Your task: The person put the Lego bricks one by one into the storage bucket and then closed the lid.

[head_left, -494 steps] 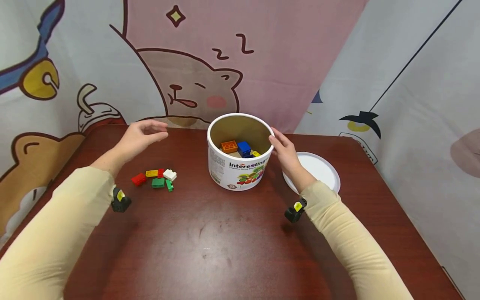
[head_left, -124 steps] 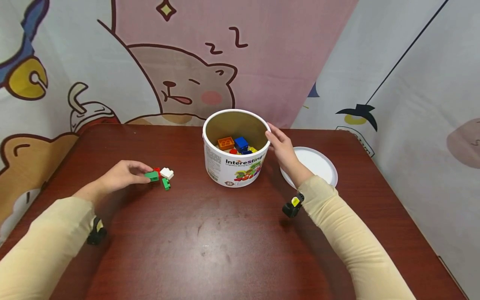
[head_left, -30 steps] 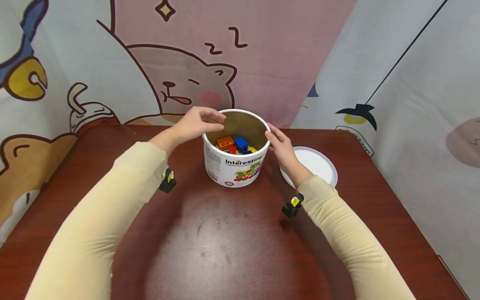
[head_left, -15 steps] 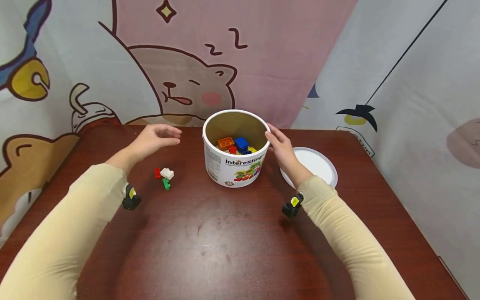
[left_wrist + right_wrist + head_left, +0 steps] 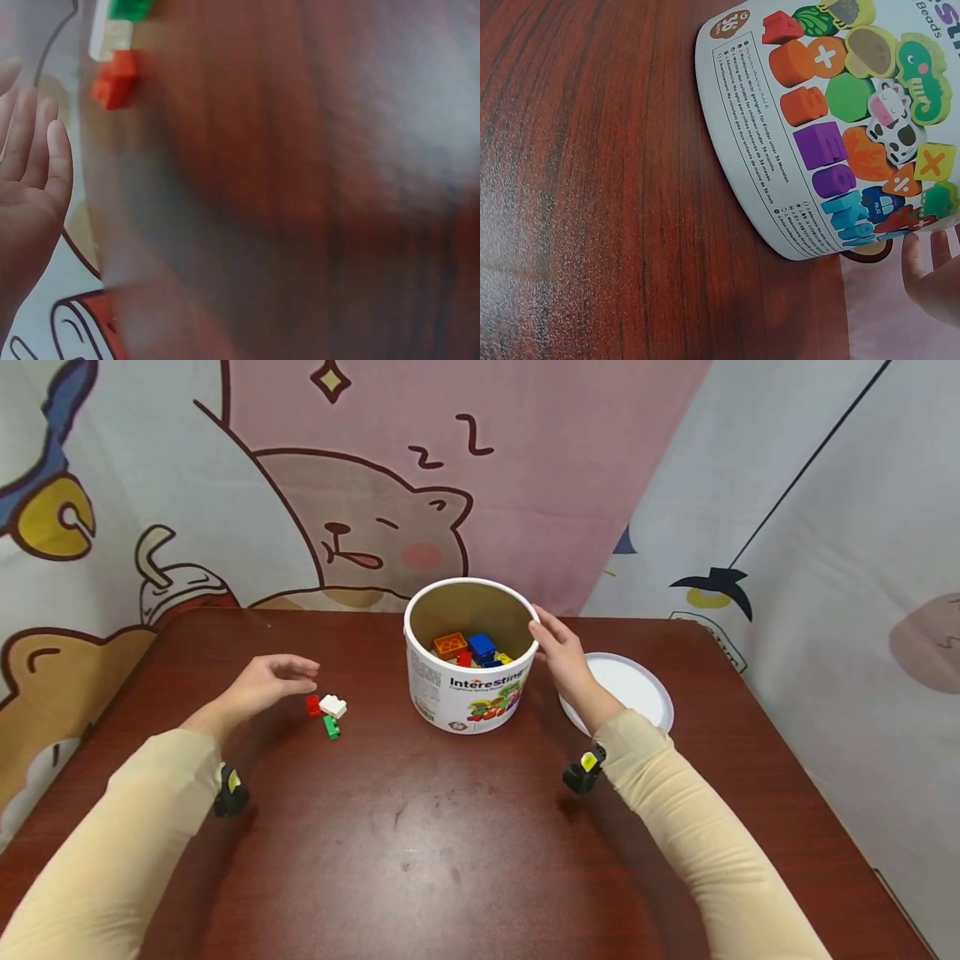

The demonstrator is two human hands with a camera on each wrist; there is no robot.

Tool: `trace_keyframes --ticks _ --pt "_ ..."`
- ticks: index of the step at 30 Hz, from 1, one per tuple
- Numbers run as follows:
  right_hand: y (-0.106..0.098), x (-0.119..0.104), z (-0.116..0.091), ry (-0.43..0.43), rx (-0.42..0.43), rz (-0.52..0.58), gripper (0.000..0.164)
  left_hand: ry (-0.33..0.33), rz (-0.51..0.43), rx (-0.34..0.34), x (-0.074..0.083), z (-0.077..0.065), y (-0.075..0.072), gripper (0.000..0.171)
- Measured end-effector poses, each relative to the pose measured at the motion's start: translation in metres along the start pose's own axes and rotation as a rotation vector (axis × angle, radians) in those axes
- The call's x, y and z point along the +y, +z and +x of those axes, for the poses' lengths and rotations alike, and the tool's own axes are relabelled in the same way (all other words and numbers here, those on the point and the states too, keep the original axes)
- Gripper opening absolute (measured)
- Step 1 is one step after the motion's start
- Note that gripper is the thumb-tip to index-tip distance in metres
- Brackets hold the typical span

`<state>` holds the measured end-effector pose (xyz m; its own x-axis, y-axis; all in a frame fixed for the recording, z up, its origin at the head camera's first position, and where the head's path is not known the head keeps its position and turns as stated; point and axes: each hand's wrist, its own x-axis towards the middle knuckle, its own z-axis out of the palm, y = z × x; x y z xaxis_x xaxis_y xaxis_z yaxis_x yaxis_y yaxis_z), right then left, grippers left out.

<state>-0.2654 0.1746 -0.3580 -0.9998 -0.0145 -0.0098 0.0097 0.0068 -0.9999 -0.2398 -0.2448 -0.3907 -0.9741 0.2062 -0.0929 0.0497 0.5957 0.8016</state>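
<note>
My left hand (image 5: pixel 262 685) hovers over the table's left side with relaxed fingers and nothing in its grasp, just behind a small red toy brick (image 5: pixel 313 705). Beside that brick lie a white brick (image 5: pixel 333 706) and a small green brick (image 5: pixel 332 727). In the left wrist view the same hand (image 5: pixel 34 165) is apart from the red brick (image 5: pixel 116 79). A white plastic bucket (image 5: pixel 465 697) stands upright, uncovered, holding several bricks, among them an orange one (image 5: pixel 450 646) and a blue one (image 5: pixel 482 647). My right hand (image 5: pixel 566 660) grips its rim on the right side.
A round white lid (image 5: pixel 628 689) lies flat on the dark red-brown table (image 5: pixel 420 843), right of the bucket and partly behind my right wrist. A cartoon-printed curtain (image 5: pixel 570 468) hangs behind the table's far edge.
Earlier, a yellow, a larger red and a larger green brick left the left pile; more bricks show in the bucket. My left hand has since come back leftward from the bucket. My right hand stays put.
</note>
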Motion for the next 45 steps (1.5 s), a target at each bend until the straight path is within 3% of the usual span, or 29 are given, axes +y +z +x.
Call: trace_keyframes --ticks 5,9,21,27,35,45 --pt "0.000 0.001 0.000 0.004 0.004 -0.002 0.047 -0.028 0.024 -0.036 -0.015 -0.003 0.005 0.043" --pt "0.000 0.002 -0.001 0.003 0.007 0.001 0.047 0.005 0.027 -0.069 -0.021 -0.005 0.010 0.044" --pt "0.000 0.001 0.001 -0.001 0.013 -0.001 0.047 0.032 0.134 -0.133 -0.024 -0.001 0.013 0.040" --pt "0.000 0.002 0.002 0.002 0.013 -0.009 0.047 0.036 0.206 -0.137 -0.023 -0.001 0.014 0.035" --pt "0.000 0.002 0.001 0.002 0.009 -0.004 0.047 0.037 0.202 -0.144 -0.024 -0.004 0.008 0.030" --pt "0.000 0.002 0.001 0.002 0.014 0.012 0.048 0.023 0.198 -0.062 -0.019 -0.011 -0.010 0.029"
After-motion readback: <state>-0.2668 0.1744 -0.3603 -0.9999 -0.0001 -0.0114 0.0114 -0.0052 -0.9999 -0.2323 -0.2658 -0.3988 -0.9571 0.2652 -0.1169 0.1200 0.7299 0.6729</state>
